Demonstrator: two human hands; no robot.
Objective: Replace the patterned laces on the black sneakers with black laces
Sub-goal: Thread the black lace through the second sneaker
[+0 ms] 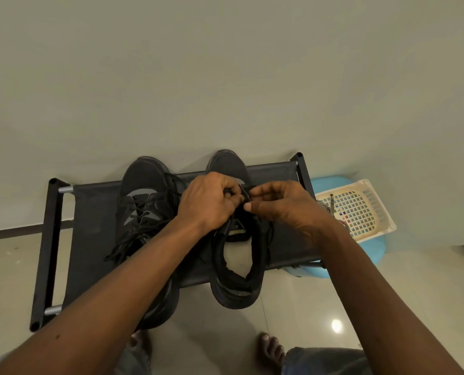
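Note:
Two black sneakers stand side by side on a low black rack [95,212], toes toward the wall. The left sneaker [144,201] is threaded with black laces whose loose ends trail off its left side. Over the upper eyelets of the right sneaker [236,277] both my hands work close together. My left hand [212,201] has its fingers curled round a black lace [245,192]. My right hand [282,205] pinches the same lace between thumb and fingers. The patterned laces [331,207] lie in a basket at the right, partly hidden by my right wrist.
A cream plastic basket [369,212] sits on a light blue stool [325,182] just right of the rack. The rack stands against a pale wall on a glossy tiled floor. My bare feet [270,350] are below the rack's front edge.

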